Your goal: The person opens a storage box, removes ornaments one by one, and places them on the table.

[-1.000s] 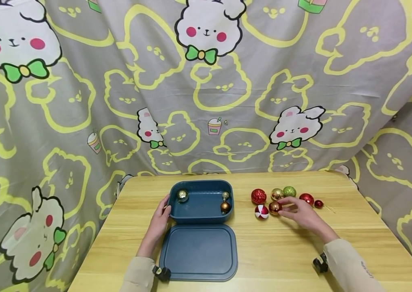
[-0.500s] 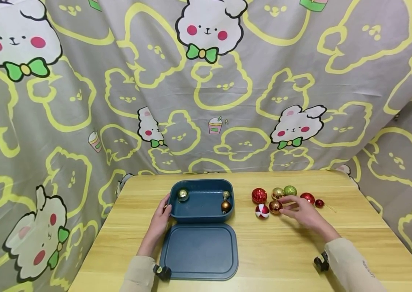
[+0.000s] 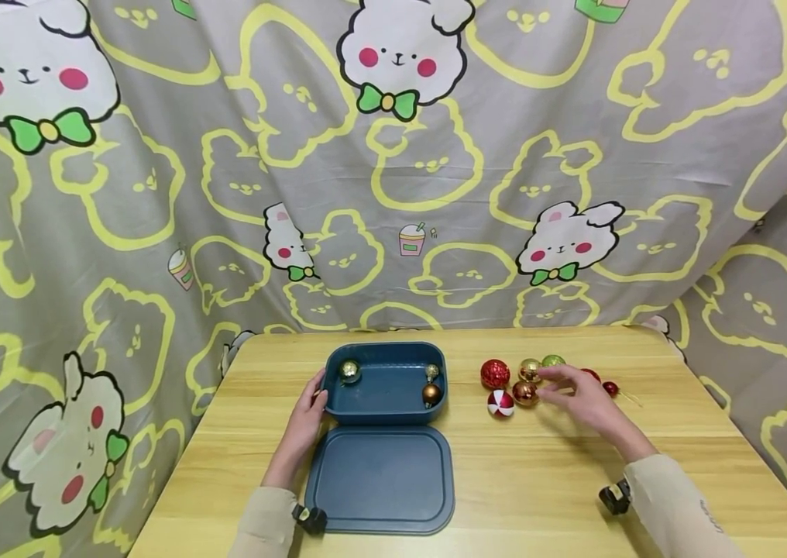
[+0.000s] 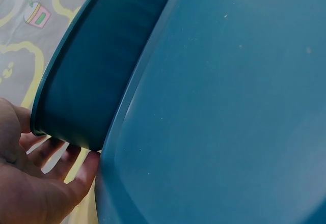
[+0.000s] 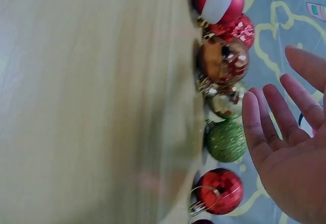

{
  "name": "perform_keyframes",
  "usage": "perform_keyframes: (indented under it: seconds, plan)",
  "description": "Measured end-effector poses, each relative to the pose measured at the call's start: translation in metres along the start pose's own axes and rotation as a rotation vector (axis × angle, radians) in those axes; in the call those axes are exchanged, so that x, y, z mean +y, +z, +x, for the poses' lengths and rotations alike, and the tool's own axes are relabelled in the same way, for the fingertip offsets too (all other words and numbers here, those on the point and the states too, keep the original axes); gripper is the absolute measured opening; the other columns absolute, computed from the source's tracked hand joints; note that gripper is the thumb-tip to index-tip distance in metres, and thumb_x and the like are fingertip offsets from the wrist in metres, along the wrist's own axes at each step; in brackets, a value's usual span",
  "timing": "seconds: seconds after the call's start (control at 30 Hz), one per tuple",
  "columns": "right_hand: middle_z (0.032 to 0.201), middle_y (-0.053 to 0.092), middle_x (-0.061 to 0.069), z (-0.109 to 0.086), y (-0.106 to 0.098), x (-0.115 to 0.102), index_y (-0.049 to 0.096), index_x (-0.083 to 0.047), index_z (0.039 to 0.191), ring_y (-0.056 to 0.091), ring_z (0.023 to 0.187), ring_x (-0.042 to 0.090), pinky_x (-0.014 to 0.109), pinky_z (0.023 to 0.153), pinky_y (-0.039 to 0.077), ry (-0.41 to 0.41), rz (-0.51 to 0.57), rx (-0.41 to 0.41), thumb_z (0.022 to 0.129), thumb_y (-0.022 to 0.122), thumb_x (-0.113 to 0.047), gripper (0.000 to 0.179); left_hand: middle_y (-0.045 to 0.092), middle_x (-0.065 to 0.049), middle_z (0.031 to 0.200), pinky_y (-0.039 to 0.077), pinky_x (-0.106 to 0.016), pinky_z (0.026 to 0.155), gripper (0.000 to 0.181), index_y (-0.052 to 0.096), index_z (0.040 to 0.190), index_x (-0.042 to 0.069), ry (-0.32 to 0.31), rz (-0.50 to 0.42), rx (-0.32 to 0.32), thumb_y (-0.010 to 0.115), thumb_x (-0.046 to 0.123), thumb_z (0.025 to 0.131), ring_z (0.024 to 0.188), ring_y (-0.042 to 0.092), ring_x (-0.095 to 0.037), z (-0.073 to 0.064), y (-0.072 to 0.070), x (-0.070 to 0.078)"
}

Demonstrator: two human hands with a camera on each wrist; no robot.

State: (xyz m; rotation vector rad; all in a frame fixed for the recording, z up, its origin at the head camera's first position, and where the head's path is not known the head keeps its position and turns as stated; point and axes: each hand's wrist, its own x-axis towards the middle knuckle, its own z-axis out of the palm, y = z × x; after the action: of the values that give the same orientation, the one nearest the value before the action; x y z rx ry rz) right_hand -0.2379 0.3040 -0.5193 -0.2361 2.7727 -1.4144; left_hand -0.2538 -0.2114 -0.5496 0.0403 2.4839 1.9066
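My left hand (image 3: 307,405) is against the left side of the blue box (image 3: 379,418); in the left wrist view its fingertips touch the outer wall, and one digit lies at the rim. Inside the box lie a gold ball (image 3: 349,372), a small gold ornament (image 3: 431,372) and a brown ball (image 3: 431,395). My right hand (image 3: 585,399) hovers beside the copper ball (image 3: 524,393), fingers spread and holding nothing. Close around are a gold ball (image 3: 529,370), a green glitter ball (image 5: 226,141), a red ball (image 3: 494,373) and a red-and-white ball (image 3: 501,404).
The box's flat blue lid (image 3: 381,480) lies on the wooden table (image 3: 519,488) in front of the box. A red ball (image 5: 224,191), partly hidden by my right hand in the head view, and a small red ornament (image 3: 610,389) lie farther right. A patterned curtain (image 3: 449,178) hangs behind.
My right hand has drawn slightly up and right, its fingertips apart from the copper ball, which has shifted slightly back against the gold one. My left hand stays at the box.
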Motion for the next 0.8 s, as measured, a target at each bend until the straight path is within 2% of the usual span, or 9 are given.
perform_keyframes:
  seconds: [0.2,0.43,0.6,0.8]
  plan:
    - [0.135,0.066,0.019,0.001,0.002,-0.015,0.062,-0.005,0.138,0.067,0.113,0.03,0.03,0.088,0.054,-0.035,0.037,0.041,0.097,0.074,-0.03,0.05,0.036,-0.026,0.159,0.036,-0.062,0.118,0.051,0.029,0.164,0.013,-0.011,-0.002,0.004,0.038,0.015,0.114,0.144,0.041,-0.043,-0.001,0.001,-0.003]
    - [0.134,0.065,0.023,0.005,0.01,-0.033,0.06,-0.004,0.14,0.067,0.113,0.029,0.02,0.087,0.054,-0.062,0.142,0.03,0.1,0.071,-0.023,0.045,0.036,-0.027,0.159,0.035,-0.063,0.118,0.051,0.029,0.164,0.012,-0.011,0.014,0.006,0.037,0.015,0.114,0.144,0.04,-0.044,-0.003,0.001,-0.003]
    - [0.136,0.062,0.025,0.013,0.019,-0.046,0.061,-0.004,0.139,0.066,0.109,0.024,0.024,0.084,0.057,-0.078,0.206,0.029,0.099,0.072,-0.026,0.047,0.035,-0.026,0.16,0.035,-0.063,0.118,0.051,0.028,0.164,0.012,-0.004,0.01,0.006,0.037,0.015,0.114,0.145,0.04,-0.044,-0.003,0.001,0.001]
    - [0.134,0.064,0.025,0.023,0.034,-0.059,0.061,-0.005,0.139,0.066,0.11,0.026,0.025,0.085,0.057,-0.081,0.248,0.026,0.099,0.072,-0.026,0.046,0.036,-0.027,0.159,0.036,-0.064,0.118,0.051,0.028,0.164,0.011,0.006,0.008,0.01,0.037,0.014,0.114,0.144,0.041,-0.045,-0.001,0.001,0.0]
